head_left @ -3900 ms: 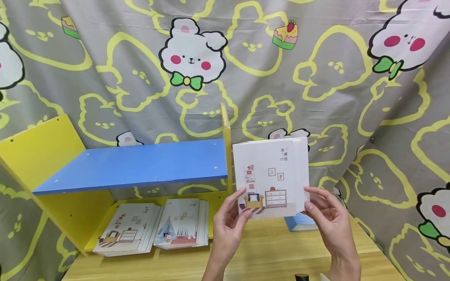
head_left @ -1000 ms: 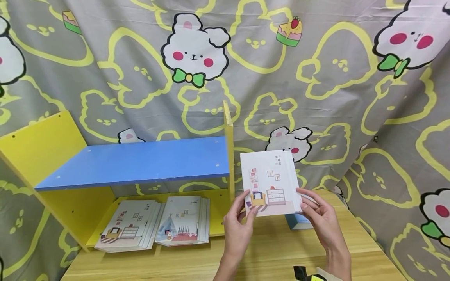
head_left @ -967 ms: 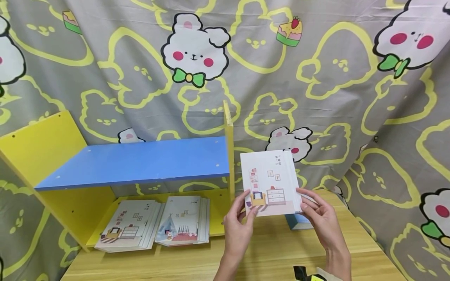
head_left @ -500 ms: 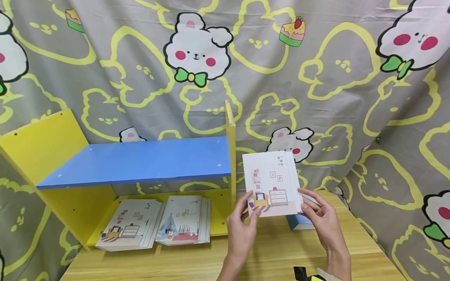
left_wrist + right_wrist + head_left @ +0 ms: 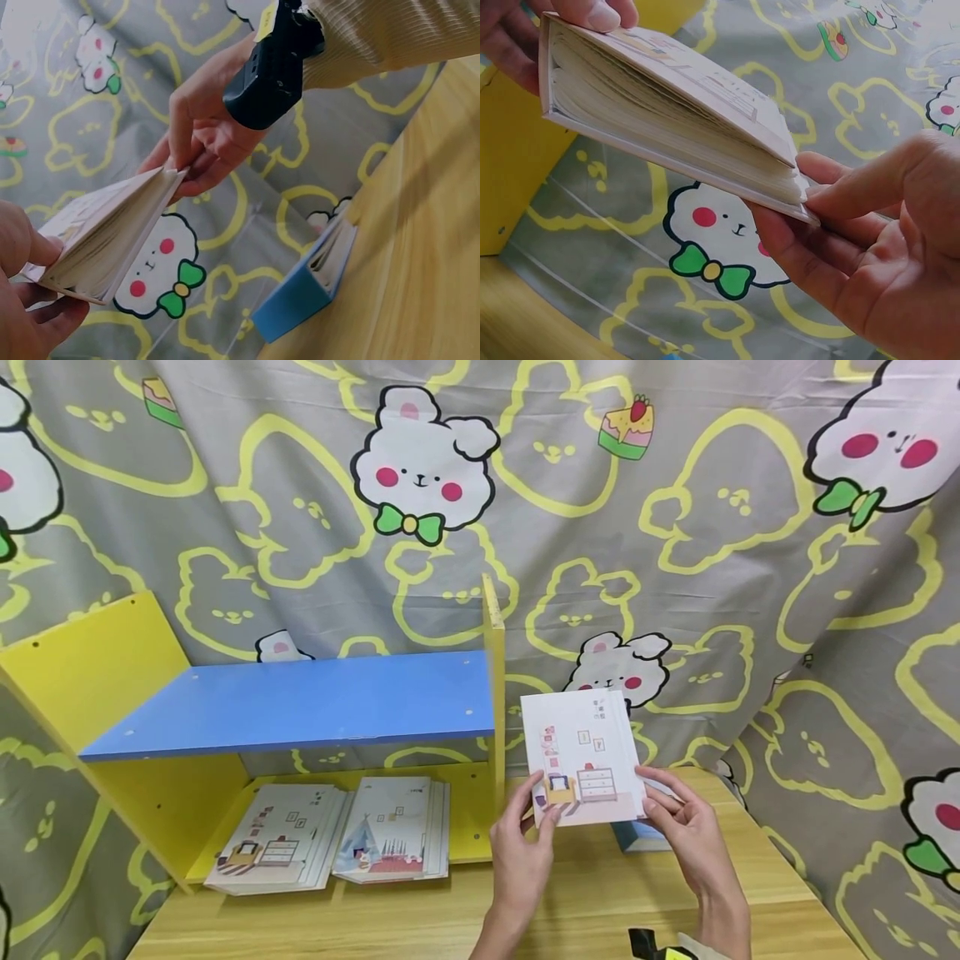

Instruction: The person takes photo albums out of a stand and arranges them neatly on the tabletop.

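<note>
Both hands hold a small white hardcover notebook (image 5: 588, 735), its cover printed with an armchair and a chest of drawers, above the table. My left hand (image 5: 522, 852) pinches its lower left corner, thumb on the cover and fingers behind. At the lower right edge, my right hand (image 5: 693, 839) grips the page side and back cover. In the right wrist view the notebook's pages (image 5: 682, 127) show fanned slightly apart under the front cover. Behind the right hand a thick blue book (image 5: 296, 300) stands on the table, partly hidden in the head view.
On the left stands a yellow shelf unit with a blue board (image 5: 315, 702). Its lower level bears a stack of armchair-print notebooks (image 5: 281, 835) and a stack with a tent print (image 5: 390, 831). The wooden table (image 5: 405, 918) runs in front; a patterned curtain (image 5: 705, 610) hangs behind.
Since the earliest frame, both hands have lowered the notebook and tipped its top back. Over the last second it has sunk slightly further, while both hands keep their hold.
</note>
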Available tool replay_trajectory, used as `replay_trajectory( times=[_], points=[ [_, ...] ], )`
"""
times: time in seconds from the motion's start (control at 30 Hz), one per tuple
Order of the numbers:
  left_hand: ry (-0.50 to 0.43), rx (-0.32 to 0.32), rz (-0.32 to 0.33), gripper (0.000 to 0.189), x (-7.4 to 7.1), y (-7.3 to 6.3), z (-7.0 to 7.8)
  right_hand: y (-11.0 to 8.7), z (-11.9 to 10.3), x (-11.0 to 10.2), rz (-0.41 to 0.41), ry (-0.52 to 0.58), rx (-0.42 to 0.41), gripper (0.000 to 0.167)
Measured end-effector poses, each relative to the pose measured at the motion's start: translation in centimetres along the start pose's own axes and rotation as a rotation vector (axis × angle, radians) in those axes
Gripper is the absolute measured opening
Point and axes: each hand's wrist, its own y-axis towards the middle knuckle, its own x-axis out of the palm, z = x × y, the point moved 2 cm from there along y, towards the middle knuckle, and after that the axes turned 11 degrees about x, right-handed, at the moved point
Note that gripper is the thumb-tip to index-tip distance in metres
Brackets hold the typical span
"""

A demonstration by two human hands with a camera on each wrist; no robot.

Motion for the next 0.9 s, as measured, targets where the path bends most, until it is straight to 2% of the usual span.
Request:
replay_trajectory(
  times=[0.7, 0.9],
  points=[
    [0.039, -0.075, -0.001, 0.050, 0.1, -0.5, -1.5, 0.9, 2.1, -0.3, -0.018, -0.045, 0.072, 0.046],
    [0.041, -0.098, -0.008, 0.051, 0.2, -0.6, -1.8, 0.9, 2.4, 0.0, 0.005, -0.061, 0.119, 0.045]
  ],
)
